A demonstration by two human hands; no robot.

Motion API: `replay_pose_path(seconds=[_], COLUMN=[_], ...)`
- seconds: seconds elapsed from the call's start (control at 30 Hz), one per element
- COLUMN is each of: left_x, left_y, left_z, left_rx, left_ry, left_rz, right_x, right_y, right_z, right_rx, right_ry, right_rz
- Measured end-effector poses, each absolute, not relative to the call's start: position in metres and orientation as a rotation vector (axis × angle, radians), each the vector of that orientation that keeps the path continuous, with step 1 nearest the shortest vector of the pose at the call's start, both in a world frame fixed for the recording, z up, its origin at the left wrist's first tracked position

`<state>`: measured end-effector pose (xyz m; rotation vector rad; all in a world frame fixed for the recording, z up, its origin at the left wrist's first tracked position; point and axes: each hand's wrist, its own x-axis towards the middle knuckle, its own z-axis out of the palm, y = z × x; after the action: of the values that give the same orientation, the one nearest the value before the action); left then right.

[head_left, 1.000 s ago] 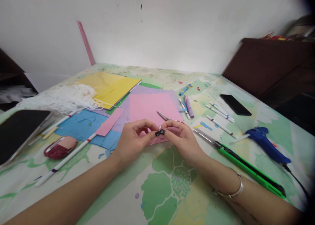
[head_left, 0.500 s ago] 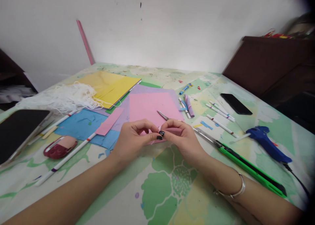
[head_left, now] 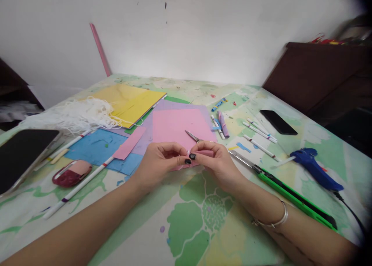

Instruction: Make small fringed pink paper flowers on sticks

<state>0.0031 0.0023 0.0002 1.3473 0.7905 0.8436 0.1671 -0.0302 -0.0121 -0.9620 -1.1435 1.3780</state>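
My left hand [head_left: 162,163] and my right hand [head_left: 216,163] meet at the middle, fingertips pinched together on a small folded pink piece [head_left: 181,166] with a bit of white string [head_left: 188,152] between the thumbs. The piece is mostly covered by my fingers. Behind my hands lies a square pink sheet [head_left: 180,122] on a purple sheet [head_left: 145,131]. Scissors [head_left: 192,136] rest on the pink sheet, their handles hidden behind my right hand. A green cutter [head_left: 290,192] lies beside my right forearm.
Left: white string pile [head_left: 78,113], yellow sheet [head_left: 130,101], blue sheets [head_left: 95,145], a white stick with pink paper [head_left: 84,184], a red case [head_left: 72,173], a phone [head_left: 23,153]. Right: short white sticks [head_left: 261,131], a black phone [head_left: 278,122], a blue glue gun [head_left: 316,170].
My thumbs have shifted slightly against each other at the pinched piece, and the right side of the folded pink piece looks a little lower. Nothing else has visibly moved.
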Motion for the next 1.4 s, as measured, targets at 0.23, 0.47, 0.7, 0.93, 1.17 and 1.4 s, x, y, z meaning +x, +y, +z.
replay_pose_path(seconds=[0.23, 0.47, 0.7, 0.93, 1.17, 1.4], left_x=[0.0011, -0.0007, -0.0004, -0.0013, 0.0004, 0.0011], left_y=[0.0044, 0.0039, 0.0052, 0.0038, 0.0044, 0.0043], left_z=[-0.0022, -0.0029, -0.0028, -0.0013, -0.0012, -0.0010], left_rx=[1.425, 1.466, 1.520, 1.603, 1.641, 1.656], left_ry=[0.823, 0.854, 0.852, 0.878, 0.879, 0.864], left_rz=[0.879, 0.881, 0.881, 0.908, 0.940, 0.965], right_x=[0.1701, 0.1709, 0.1713, 0.1713, 0.1714, 0.1703], right_y=[-0.0300, -0.0286, -0.0262, -0.0269, -0.0255, -0.0258], right_z=[-0.0136, -0.0159, -0.0164, -0.0162, -0.0168, -0.0153], right_rx=[-1.036, -1.043, -0.956, -0.948, -0.952, -0.973], right_ry=[-1.203, -1.201, -1.184, -1.195, -1.208, -1.204], right_rz=[1.297, 1.259, 1.271, 1.222, 1.197, 1.197])
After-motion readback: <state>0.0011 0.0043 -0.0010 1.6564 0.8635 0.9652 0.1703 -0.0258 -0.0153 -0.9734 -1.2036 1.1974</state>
